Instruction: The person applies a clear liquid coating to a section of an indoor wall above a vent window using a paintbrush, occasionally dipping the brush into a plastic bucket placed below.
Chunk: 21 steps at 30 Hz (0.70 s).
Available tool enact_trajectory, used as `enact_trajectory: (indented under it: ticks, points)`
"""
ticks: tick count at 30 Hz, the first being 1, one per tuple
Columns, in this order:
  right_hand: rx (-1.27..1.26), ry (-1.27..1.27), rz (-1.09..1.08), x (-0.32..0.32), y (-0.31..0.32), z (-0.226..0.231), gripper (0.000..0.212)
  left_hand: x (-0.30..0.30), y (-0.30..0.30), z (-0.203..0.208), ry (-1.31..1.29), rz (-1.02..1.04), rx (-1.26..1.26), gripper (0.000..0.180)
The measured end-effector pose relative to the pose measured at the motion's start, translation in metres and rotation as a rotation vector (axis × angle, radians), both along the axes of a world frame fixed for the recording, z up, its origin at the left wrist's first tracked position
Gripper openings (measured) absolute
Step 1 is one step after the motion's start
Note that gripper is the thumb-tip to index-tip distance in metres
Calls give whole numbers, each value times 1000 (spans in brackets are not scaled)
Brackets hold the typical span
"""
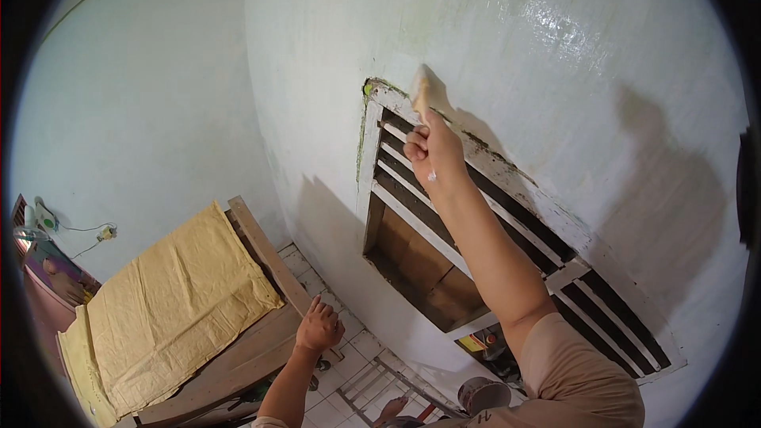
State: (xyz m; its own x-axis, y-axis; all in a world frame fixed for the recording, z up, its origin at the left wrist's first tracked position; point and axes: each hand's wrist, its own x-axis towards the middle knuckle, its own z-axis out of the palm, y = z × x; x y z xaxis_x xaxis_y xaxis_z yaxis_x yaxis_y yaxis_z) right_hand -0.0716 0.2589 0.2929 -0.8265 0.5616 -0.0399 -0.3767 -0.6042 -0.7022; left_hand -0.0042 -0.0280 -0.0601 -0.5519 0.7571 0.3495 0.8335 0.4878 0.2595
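Because the right hand [432, 150] is raised high and closed around the handle of a paintbrush [421, 93], whose pale bristles press on the white wall [555, 47] just above the top corner of the louvred vent frame [483, 162], the likeliest slip is paint running or smearing onto that frame and its slats, since the bristles sit almost touching the chipped edge and a green stain there; a drip could also fall down the forearm or onto the tiled floor [357, 349] below. The left hand [319, 325] hangs low with fingers spread and empty, near the wooden board [265, 250] but seemingly not gripping anything, so a stretch upward with no hold could unsettle balance. What looks like a ladder rail and a pale bucket [483, 392] sit near the lower edge, though the view there is too cramped to be sure; a shifted foot could knock the bucket. Counted: one brush, two hands, one vent frame split into two louvred sections, one yellow sack cloth [170, 301] over the board, one bucket
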Motion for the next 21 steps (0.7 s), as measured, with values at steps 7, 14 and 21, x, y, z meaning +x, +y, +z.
enact_trajectory:
  ticks: [7,14,21]
  points:
    - [-59,-21,120,-63,24,19,24,-5,8,10,14,-25,14,13]
    - [-4,1,-32,21,44,-6,25,-4,-1,-2,-20,-2,9,13]
    - [65,-48,-70,142,42,-16,19,0,1,1,-15,-4,-1,14]
